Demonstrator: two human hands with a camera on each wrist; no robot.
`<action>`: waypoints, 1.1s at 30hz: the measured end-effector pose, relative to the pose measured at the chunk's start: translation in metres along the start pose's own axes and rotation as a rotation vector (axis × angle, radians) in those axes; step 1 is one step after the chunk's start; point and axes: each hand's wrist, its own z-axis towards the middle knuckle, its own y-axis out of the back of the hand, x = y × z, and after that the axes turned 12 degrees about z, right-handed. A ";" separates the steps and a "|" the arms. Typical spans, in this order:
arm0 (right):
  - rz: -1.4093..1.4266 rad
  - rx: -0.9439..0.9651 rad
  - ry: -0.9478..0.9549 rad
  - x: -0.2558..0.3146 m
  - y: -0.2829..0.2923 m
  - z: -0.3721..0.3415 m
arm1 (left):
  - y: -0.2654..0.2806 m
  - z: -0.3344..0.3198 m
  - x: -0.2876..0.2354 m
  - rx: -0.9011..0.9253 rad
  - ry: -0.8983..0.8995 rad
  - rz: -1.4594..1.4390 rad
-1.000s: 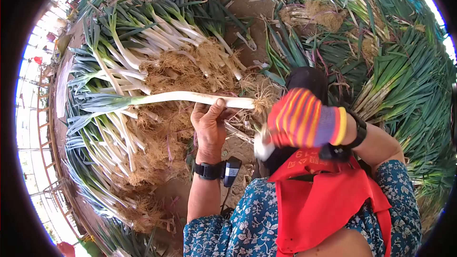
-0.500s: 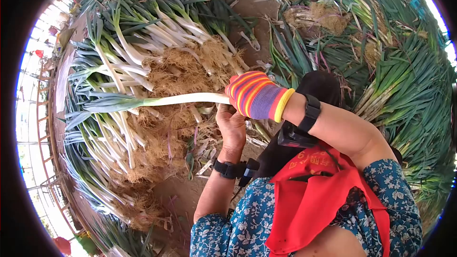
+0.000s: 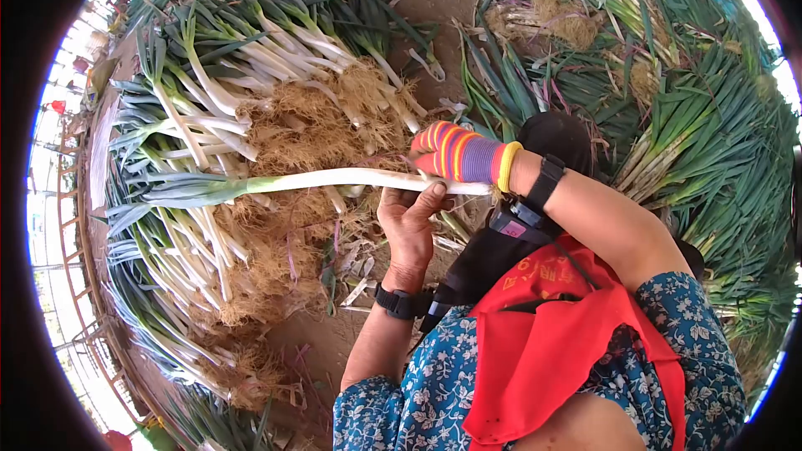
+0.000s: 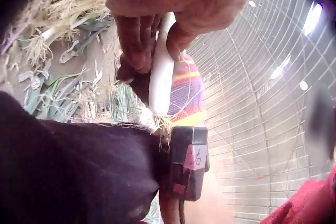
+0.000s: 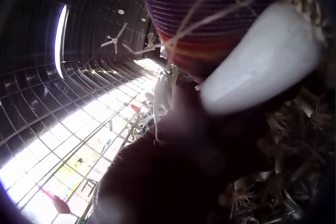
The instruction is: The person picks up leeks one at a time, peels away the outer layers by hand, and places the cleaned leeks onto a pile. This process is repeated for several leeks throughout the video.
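Observation:
A long leek [image 3: 334, 176] lies sideways across the head view, green leaves to the left and root end to the right. My bare left hand [image 3: 407, 225] grips its white shaft near the root end, thumb on top. The left wrist view shows the pale shaft [image 4: 161, 85] between thumb and fingers, with thin roots [image 4: 163, 124] at its end. My right hand [image 3: 459, 153], in a striped glove, is right at the shaft's far side, its fingers curled. In the right wrist view the glove [image 5: 199, 14] overlaps the shaft [image 5: 262, 61]; I cannot tell whether the fingertips pinch anything.
Leeks with shaggy roots [image 3: 305, 125] lie piled on the ground at the left. A larger heap of green leeks [image 3: 718, 150] fills the right side. Loose leaves and scraps [image 3: 359, 271] litter the soil between. A red apron [image 3: 568, 334] covers the lap.
My gloved right hand swung from near the lap up to the leek, then shifted slightly right along its far side. The left hand kept its grip and moved a little right and down.

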 end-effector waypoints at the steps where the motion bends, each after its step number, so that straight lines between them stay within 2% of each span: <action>1: 0.150 -0.039 0.034 0.009 0.002 -0.003 | -0.001 0.000 0.001 0.001 0.003 0.002; 2: 0.146 -0.043 0.138 0.015 -0.001 -0.002 | -0.002 0.000 0.001 0.005 -0.006 -0.029; 3: 0.150 -0.051 0.137 0.022 -0.002 -0.002 | -0.003 0.001 0.001 0.012 -0.016 -0.059; 5: -0.312 -0.058 0.330 0.035 -0.006 -0.006 | -0.004 0.006 0.013 -0.002 -0.065 -0.052; 8: -0.446 -0.095 0.363 0.038 -0.019 -0.002 | -0.003 0.007 0.025 -0.088 -0.204 0.009; 11: -0.485 -0.135 0.386 0.027 -0.027 0.005 | -0.006 0.003 0.031 -0.107 -0.134 0.030; 12: -0.470 -0.079 0.313 0.023 -0.026 0.008 | -0.007 -0.006 0.021 -0.048 0.033 -0.047; 14: -0.372 -0.011 0.143 0.019 -0.022 0.016 | -0.012 -0.008 0.013 -0.039 0.088 -0.029; 15: -0.342 -0.055 0.147 0.016 -0.017 0.015 | -0.014 -0.007 0.012 -0.041 0.138 -0.011; 17: -0.384 0.062 -0.064 0.012 -0.003 0.014 | -0.015 -0.008 0.011 -0.066 0.079 -0.041; 19: -0.418 0.042 -0.119 -0.011 0.004 0.011 | -0.011 -0.005 0.004 -0.036 -0.030 0.018; 21: -0.162 -0.158 0.169 -0.020 0.001 0.012 | -0.006 -0.003 0.003 -0.023 -0.037 -0.003; 23: -0.076 -0.167 0.232 -0.006 0.000 0.011 | -0.005 -0.002 0.001 -0.008 0.054 -0.040; 25: 0.013 -0.189 0.286 0.020 -0.002 0.004 | -0.004 0.001 0.011 0.000 0.015 -0.041; 27: -0.363 -0.062 0.339 0.035 -0.010 -0.002 | -0.006 0.000 0.013 -0.006 -0.041 -0.073; 28: -0.376 -0.176 0.431 0.028 -0.021 0.000 | -0.007 0.000 0.012 -0.029 -0.019 -0.100; 29: -0.376 -0.173 0.436 0.027 -0.022 0.002 | -0.007 -0.001 0.011 -0.034 -0.022 -0.100; 31: -0.576 -0.033 0.453 0.023 -0.023 0.007 | -0.005 -0.004 0.010 0.022 0.013 -0.164; 33: -0.559 -0.079 0.425 0.020 -0.015 0.002 | -0.007 -0.007 0.001 0.066 0.022 -0.207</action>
